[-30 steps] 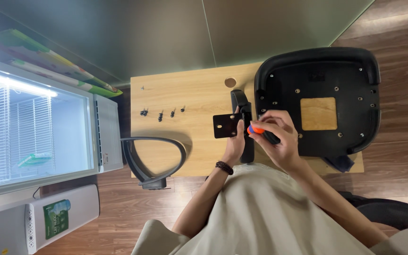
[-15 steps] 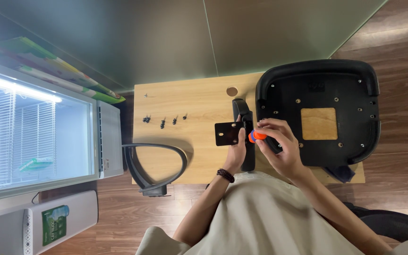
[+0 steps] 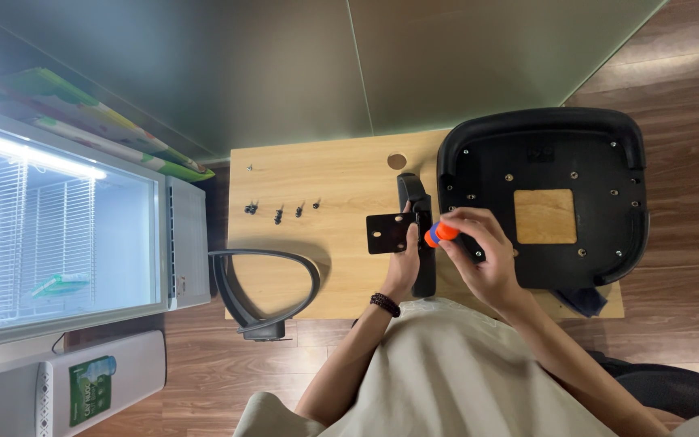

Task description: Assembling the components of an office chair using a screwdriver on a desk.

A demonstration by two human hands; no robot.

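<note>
A person seated at a wooden table [image 3: 325,174] works on parts of an office chair, seen from above. The left hand [image 3: 405,263] closes around a black armrest [image 3: 417,212] with a flat mounting plate [image 3: 386,233], which lies at the table's middle just left of the upturned seat [image 3: 544,198], apparently to keep the part steady. The right hand [image 3: 479,255] has its fingers pinched on a screwdriver [image 3: 440,234] with an orange handle, held close beside the plate at the seat's left edge, where it can reach the fittings. The seat rests bottom-up on the table's right end, its screw holes exposed. A row of dark screws [image 3: 281,212] sits well to the left of the seat, within easy reach. A second armrest [image 3: 264,283] hangs over the table's near left edge. A glass-fronted cooler [image 3: 58,235] stands beyond the table's left end.
</note>
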